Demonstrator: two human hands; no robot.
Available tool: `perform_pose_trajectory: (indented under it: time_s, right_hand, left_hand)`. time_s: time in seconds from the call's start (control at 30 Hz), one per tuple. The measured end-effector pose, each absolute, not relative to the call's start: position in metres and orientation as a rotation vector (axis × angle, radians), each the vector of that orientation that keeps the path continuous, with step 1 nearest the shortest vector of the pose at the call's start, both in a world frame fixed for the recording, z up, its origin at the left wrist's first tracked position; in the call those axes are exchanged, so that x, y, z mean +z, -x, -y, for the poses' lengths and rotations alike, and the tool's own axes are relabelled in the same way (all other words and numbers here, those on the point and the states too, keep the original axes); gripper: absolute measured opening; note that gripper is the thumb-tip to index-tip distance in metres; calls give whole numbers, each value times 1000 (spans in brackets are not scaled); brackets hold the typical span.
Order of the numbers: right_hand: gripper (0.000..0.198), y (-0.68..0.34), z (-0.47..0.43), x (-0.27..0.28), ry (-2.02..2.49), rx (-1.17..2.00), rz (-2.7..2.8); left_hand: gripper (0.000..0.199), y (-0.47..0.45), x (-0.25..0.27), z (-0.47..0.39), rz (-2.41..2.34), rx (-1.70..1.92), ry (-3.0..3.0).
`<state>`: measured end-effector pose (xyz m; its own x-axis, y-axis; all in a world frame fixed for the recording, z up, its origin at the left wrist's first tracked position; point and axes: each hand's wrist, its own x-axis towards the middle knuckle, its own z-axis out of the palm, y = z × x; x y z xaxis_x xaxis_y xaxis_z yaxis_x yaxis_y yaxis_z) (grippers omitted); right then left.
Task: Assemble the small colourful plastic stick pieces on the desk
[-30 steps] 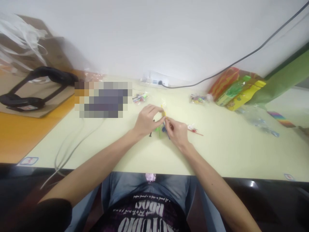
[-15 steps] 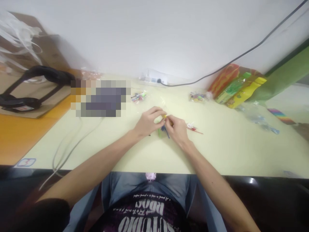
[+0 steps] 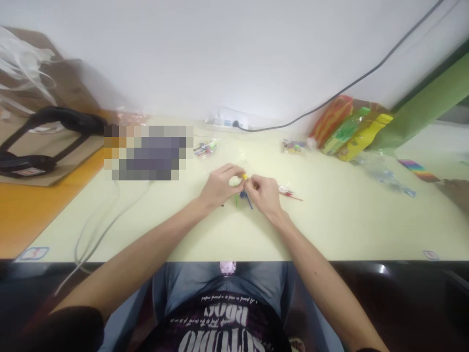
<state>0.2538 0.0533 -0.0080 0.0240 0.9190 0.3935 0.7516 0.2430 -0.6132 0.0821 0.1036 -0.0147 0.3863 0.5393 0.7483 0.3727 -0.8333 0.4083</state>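
At the middle of the desk, my left hand (image 3: 221, 187) pinches a small yellow piece (image 3: 245, 176) between thumb and forefinger. My right hand (image 3: 266, 194) is closed against the same piece, fingertips touching the left thumb; its exact shape is mostly covered. Just below the fingers, a thin green piece (image 3: 237, 201) and a blue piece with a narrow stem (image 3: 248, 200) lie on the desk, partly hidden. Right of my right hand sits a little group of red and white pieces (image 3: 287, 192). A tiny dark bit (image 3: 222, 205) shows under my left wrist.
Clear bags of colourful small parts (image 3: 206, 148) lie behind the hands. A white power strip (image 3: 230, 120) with a black cable (image 3: 308, 113) is against the wall. Bottles (image 3: 361, 139) and crumpled plastic (image 3: 384, 178) are at right; a blurred device (image 3: 150, 154) and pale cables (image 3: 93, 239) at left.
The whole view has shifted slightly, so the desk's things appear a little further left. Both hands stay together at the yellow piece, which shows a bit more now.
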Motion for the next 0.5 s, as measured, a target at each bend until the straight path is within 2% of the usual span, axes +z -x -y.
perform_pose_trajectory:
  time_s: [0.33,0.5]
  right_hand:
    - [34,-252,-51,-11,1641,-8,1865]
    - [32,-272,-58,-11,1452,-237,2019]
  left_hand:
    - [14,-83,-14,-105,-784,1452,-2447]
    - [16,-88,-10,-102,-822,1447,-2398]
